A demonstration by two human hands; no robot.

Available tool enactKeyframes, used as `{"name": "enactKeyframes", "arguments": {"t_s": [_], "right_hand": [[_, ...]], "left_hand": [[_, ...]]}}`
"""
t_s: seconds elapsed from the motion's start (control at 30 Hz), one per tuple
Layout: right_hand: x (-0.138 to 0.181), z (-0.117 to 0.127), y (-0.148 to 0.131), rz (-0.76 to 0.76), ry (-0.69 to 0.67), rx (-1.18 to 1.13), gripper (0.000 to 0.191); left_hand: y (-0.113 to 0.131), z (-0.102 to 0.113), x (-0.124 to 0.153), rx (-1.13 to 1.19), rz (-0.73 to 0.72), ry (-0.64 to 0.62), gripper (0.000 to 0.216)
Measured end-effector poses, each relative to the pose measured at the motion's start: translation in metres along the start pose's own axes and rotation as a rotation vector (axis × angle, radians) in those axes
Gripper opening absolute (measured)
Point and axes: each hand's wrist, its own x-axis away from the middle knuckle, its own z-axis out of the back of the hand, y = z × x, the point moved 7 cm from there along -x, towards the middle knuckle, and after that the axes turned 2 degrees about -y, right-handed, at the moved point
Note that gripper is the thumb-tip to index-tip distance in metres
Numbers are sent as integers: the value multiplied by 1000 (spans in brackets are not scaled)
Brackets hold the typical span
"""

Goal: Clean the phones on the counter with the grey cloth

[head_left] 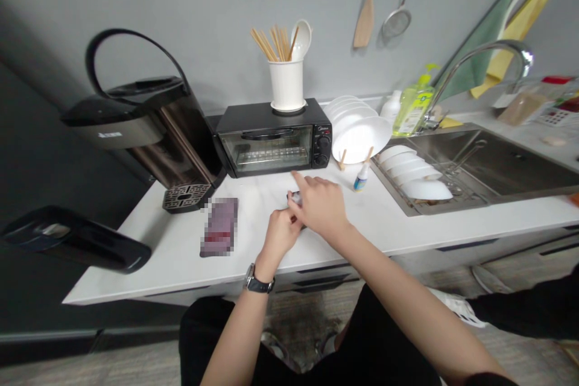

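Both my hands meet over the white counter [262, 190], in front of the toaster oven [274, 142]. My left hand [281, 230], with a watch [259, 280] on its wrist, is closed low on a small dark thing with a shiny grey part [297, 198]. Over it lies my right hand [322, 204], its thumb and fingers bent around the upper part of the same thing and its index finger pointing toward the oven. The fingers cover most of the thing, so its kind cannot be made out. A small white and blue bottle [360, 177] stands right of my hands.
Left are a water dispenser [176, 139], a dark upright device [76, 241] and a pixelated phone-shaped item [220, 226]. A white holder [287, 85] with chopsticks tops the oven. Racked plates [355, 139], bowls [425, 187] and the sink [506, 157] lie right. Another person's shoe [459, 307] shows below.
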Motion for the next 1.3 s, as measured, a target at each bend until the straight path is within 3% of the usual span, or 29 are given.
{"name": "enactKeyframes", "arguments": {"t_s": [0.07, 0.17, 0.23, 0.4, 0.57, 0.8, 0.9, 0.97, 1.07, 1.17, 1.23, 1.3], "right_hand": [[0, -1, 8, -94, 42, -13, 26], [1, -5, 0, 64, 54, -58, 20], [5, -5, 4, 67, 87, -71, 24], [31, -3, 36, -93, 205, -112, 46], [72, -21, 80, -346, 361, -486, 70], [91, -54, 105, -468, 395, -431, 72], [89, -57, 96, -432, 373, -362, 61], [85, -57, 74, -367, 343, -335, 52], [77, -57, 13, -37, 238, -310, 34], [78, -60, -34, 339, 119, -298, 44], [78, -60, -20, 304, 126, -257, 44], [78, -56, 20, 99, 186, -181, 32]], "left_hand": [[0, 0, 0, 31, 1, 0, 24], [-3, -2, 0, 80, 4, -11, 24], [-6, -7, 3, 116, 3, -26, 21], [-15, -23, 20, 237, -17, -71, 15], [-25, -25, 42, 339, 12, 3, 24], [-29, -22, 50, 370, 28, 39, 22], [-28, -23, 50, 364, 18, 33, 23], [-28, -23, 51, 356, 9, 28, 23], [-27, -20, 52, 339, -14, 27, 21], [-27, -17, 53, 316, -30, 42, 25], [-25, -16, 54, 305, -27, 45, 28], [-23, -17, 54, 302, -19, 39, 27]]}}
